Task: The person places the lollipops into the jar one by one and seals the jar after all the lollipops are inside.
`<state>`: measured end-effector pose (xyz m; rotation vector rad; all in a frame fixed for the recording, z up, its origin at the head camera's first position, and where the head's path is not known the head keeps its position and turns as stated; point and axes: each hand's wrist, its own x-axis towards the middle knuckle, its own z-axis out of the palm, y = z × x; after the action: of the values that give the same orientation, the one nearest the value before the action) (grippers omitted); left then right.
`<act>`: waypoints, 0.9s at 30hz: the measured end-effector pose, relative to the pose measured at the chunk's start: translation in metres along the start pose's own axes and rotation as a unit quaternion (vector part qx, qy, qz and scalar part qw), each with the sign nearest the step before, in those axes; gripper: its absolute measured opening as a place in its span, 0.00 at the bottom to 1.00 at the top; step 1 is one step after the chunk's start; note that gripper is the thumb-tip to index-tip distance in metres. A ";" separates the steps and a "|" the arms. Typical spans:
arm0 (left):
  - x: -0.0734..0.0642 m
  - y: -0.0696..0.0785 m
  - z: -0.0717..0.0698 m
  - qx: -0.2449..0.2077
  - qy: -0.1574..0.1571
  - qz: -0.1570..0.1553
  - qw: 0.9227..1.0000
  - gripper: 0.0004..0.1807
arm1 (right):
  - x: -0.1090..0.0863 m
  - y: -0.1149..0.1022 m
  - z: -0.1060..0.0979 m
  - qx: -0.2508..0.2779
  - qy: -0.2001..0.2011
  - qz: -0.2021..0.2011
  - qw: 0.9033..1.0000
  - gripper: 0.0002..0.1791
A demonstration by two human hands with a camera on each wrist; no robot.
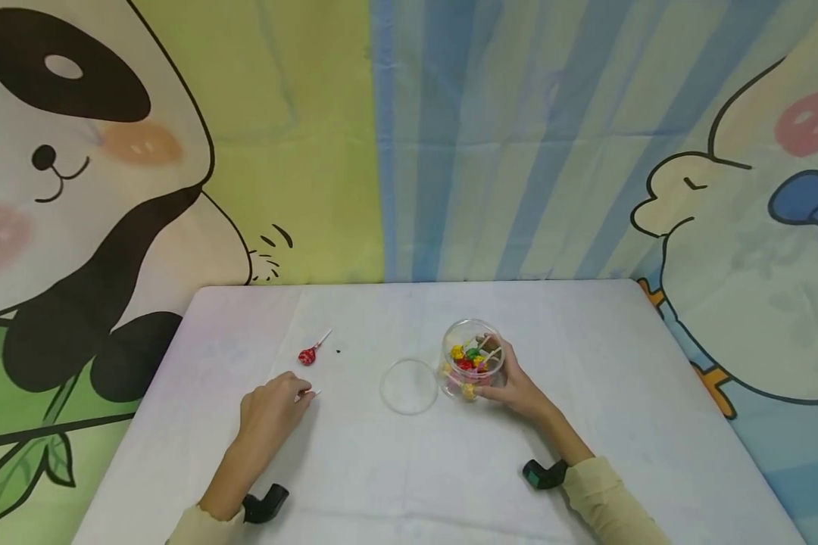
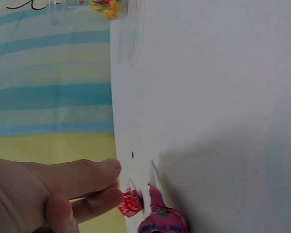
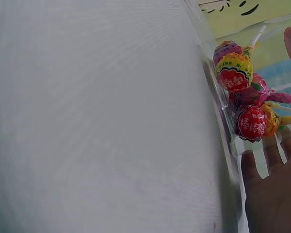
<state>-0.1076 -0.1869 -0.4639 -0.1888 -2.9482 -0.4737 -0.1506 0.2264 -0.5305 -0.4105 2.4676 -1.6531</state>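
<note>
A clear round jar [image 1: 473,359] with several wrapped lollipops [image 3: 235,73] inside stands at the right of the table's middle. My right hand [image 1: 518,390] grips its side, thumb in front and fingers curled round it. My left hand [image 1: 269,412] hovers at the left over a purple-wrapped lollipop [image 2: 162,221]. Its thumb and fingers hang beside that lollipop, with a gap between them in the left wrist view. Only the white stick shows past the fingertips in the head view. A red-wrapped lollipop [image 1: 307,356] lies just beyond the left hand, stick pointing away.
A clear round lid [image 1: 409,387] lies flat on the white-covered table [image 1: 395,469], left of the jar. A tiny dark speck [image 1: 338,351] is near the red lollipop. Behind the table hangs a printed cartoon cloth [image 1: 491,144].
</note>
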 end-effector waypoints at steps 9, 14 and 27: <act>0.017 -0.012 0.023 0.007 -0.106 -0.045 0.993 0.06 | 0.001 -0.003 0.000 -0.008 0.000 0.015 1.000 0.55; 0.019 -0.012 0.024 0.001 -0.107 -0.042 0.993 0.06 | 0.000 -0.003 0.001 -0.002 -0.001 0.012 1.000 0.54; -0.002 -0.015 0.008 -0.120 0.031 -0.021 0.992 0.07 | -0.002 -0.005 0.000 -0.013 0.000 0.028 1.000 0.56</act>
<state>-0.1091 -0.1989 -0.4759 -0.1369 -2.8320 -0.8258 -0.1483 0.2253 -0.5256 -0.3418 2.4789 -1.6018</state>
